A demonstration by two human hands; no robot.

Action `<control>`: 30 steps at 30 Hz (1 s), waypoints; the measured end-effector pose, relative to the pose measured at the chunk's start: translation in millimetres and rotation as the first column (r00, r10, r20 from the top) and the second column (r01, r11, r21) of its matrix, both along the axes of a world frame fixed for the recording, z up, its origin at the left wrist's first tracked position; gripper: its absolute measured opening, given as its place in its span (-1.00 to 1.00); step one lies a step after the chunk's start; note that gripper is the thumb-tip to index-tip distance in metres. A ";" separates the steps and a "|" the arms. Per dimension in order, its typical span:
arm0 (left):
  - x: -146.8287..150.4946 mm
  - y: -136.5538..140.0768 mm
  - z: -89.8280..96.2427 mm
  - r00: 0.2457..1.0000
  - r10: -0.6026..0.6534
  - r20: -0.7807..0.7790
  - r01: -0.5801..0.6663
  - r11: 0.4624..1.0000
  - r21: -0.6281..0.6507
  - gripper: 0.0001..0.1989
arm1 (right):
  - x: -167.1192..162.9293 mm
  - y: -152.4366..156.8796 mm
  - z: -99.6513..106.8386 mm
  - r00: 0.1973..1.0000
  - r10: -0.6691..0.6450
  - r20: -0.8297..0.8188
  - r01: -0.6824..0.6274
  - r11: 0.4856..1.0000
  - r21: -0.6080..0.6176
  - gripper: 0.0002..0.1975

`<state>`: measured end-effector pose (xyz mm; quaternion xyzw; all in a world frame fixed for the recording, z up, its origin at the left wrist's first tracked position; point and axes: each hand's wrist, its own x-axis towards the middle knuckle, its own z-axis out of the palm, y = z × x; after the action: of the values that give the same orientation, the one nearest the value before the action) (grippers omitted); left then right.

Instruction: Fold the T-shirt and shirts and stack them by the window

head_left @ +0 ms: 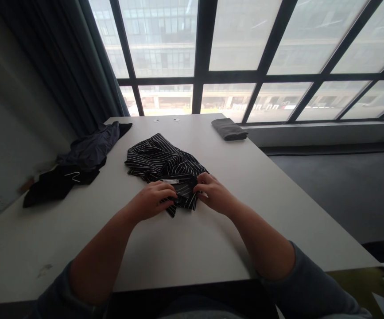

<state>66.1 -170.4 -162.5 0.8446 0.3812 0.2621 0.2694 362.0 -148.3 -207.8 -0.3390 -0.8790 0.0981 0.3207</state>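
Observation:
A black shirt with thin white stripes [158, 155] lies crumpled on the white table, with a pale label [171, 181] showing at its near edge. My left hand [155, 198] is closed on the shirt's near left side, fingers curled over the cloth. At the near right side, my right hand [211, 189] pinches the same shirt between thumb and fingers. The cloth between the two hands hangs in folds toward me. Parts of the fingertips are hidden in the fabric.
Dark clothes [88, 150] lie heaped along the table's left edge. A folded grey cloth [229, 129] sits at the far right corner of the white table [165, 257]. Beyond are large windows [165, 40] and a dark curtain [75, 57].

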 end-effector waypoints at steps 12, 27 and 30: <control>-5.1 6.7 -10.6 0.975 0.224 0.002 -0.222 0.967 0.124 -0.93 | 3.9 -2.6 9.9 1.000 0.011 0.007 -0.010 0.994 -0.105 -0.91; -3.4 3.1 -8.1 0.848 0.530 0.029 -0.531 0.846 0.054 -0.78 | 4.9 0.3 6.5 0.978 -0.064 -0.199 0.035 0.989 -0.147 -0.88; -1.6 1.1 -8.8 0.864 0.497 0.080 -0.500 0.866 0.025 -0.80 | 0.8 -2.9 4.4 0.987 0.016 -0.162 -0.044 0.985 -0.170 -0.83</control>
<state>64.5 -169.2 -171.3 0.7136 0.5705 0.3609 0.1872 362.9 -151.3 -203.4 -0.3434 -0.8435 0.2057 0.3582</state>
